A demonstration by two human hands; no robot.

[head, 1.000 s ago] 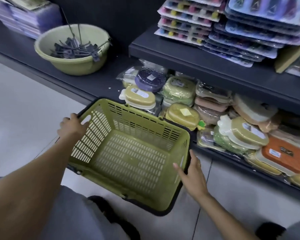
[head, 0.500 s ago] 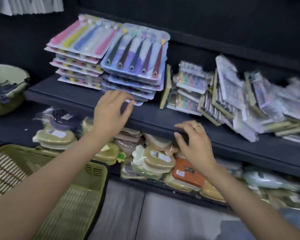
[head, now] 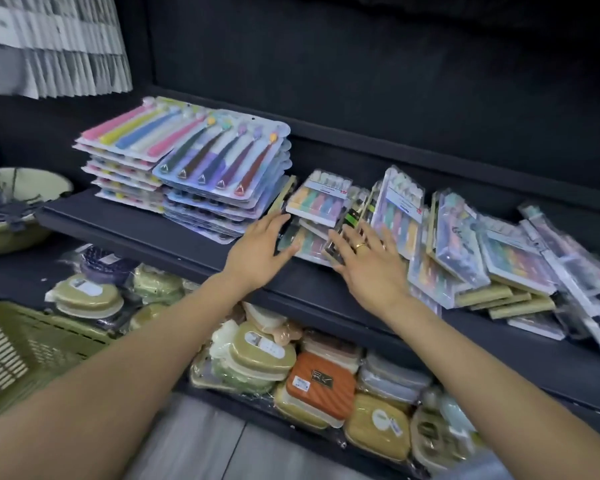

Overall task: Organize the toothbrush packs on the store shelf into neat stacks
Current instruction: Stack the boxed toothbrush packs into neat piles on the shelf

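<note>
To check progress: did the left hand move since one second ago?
Yes. The left hand left the green basket and went up to the shelf, now at the leaning toothbrush packs.

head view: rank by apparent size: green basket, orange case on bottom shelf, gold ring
1. green basket, cut off by the frame and nearest the camera, so its lead is partly perspective
2. orange case
3. gold ring on the right hand

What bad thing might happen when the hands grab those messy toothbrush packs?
The leaning packs prop each other up, so pulling one might topple the rest. The tilted pile at the shelf's right end hangs near the edge and could slide off. The left hand might bump the neat blue stack crooked.
</note>
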